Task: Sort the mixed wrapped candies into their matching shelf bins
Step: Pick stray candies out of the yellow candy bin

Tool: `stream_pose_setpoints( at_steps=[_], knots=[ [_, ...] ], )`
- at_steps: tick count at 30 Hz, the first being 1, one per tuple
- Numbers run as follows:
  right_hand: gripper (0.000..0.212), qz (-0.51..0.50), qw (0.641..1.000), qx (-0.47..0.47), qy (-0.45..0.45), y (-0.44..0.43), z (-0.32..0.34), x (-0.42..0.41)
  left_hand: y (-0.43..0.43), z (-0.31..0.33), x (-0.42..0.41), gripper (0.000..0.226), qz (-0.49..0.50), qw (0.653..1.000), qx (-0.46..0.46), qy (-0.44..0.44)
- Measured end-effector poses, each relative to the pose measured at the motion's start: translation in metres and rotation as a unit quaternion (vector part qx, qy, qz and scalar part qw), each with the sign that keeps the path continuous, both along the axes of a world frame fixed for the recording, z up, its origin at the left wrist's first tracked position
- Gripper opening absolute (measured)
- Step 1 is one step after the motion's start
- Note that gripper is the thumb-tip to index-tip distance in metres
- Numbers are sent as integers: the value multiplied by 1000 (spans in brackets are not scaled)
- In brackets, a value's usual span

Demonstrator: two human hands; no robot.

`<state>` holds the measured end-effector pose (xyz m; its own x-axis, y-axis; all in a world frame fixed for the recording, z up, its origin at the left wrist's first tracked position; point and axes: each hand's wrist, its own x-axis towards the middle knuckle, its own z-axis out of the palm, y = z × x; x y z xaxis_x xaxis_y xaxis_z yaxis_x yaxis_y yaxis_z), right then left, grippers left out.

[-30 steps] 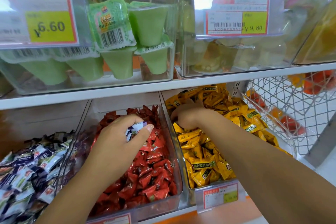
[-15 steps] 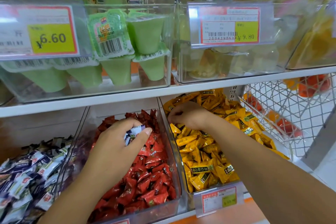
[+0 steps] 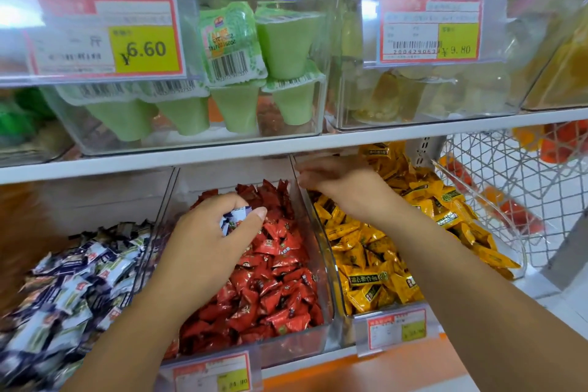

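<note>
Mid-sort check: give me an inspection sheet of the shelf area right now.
Surface: white shelf board above three clear bins.
Job's things: blue-white candies left, red candies middle, yellow candies right.
Clutter: stray candy, blue-white, held over the red candies.
Hands: left hand pinches the stray candy; right hand at the yellow bin's back, grip blurred.
Cables: nothing seen.
Surroundings: green jelly cups above; wire basket at right.

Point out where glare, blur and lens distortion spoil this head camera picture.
Head view: white glare washes out the left end of the 6.60 price tag; the fingers of the right hand are smeared by motion blur; the shelf edge bows from wide-angle distortion; the red candies and the left hand are fairly sharp.
</note>
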<state>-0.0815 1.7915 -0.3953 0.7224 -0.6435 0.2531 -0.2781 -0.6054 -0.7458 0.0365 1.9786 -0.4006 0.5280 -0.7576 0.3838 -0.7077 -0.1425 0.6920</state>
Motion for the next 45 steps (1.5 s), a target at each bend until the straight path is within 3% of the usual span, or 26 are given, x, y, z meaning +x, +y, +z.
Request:
stream_pose_setpoints(
  at_steps=[4,6,8,11,15,18,24,30,34,40,45],
  knots=[
    [29,-57,973,-144,170,-24,11,-27,-1,-7,-2,33,-31,999,8,-2],
    [50,-12,943,-167,287,-24,5,-34,-5,-11,-4,31,-59,998,19,-9],
    [56,18,909,-187,371,-13,-8,-31,-11,-12,-8,25,-75,997,24,-6],
    [45,21,889,-240,389,-5,-18,-28,-20,-10,-15,8,-92,995,30,23],
    [39,71,873,-218,431,-9,-4,-39,-32,-14,-20,24,-128,989,75,1],
    [33,121,890,-151,413,-18,14,-46,-37,-19,-20,27,-140,983,118,-15],
    [26,-10,942,-177,286,-58,14,-1,-39,-24,-17,29,-146,981,126,-23],
    [45,50,926,-202,314,-69,-5,19,-43,-25,-16,27,-143,983,118,-14],
    [42,51,941,-172,286,-74,-5,15,-43,-26,-16,27,-143,983,115,-12],
    [23,-2,938,-213,275,-80,-17,20,-40,-26,-16,29,-147,981,127,-16],
    [33,-11,931,-228,286,-75,-20,22,-39,-26,-16,29,-147,981,128,-21]
  ],
)
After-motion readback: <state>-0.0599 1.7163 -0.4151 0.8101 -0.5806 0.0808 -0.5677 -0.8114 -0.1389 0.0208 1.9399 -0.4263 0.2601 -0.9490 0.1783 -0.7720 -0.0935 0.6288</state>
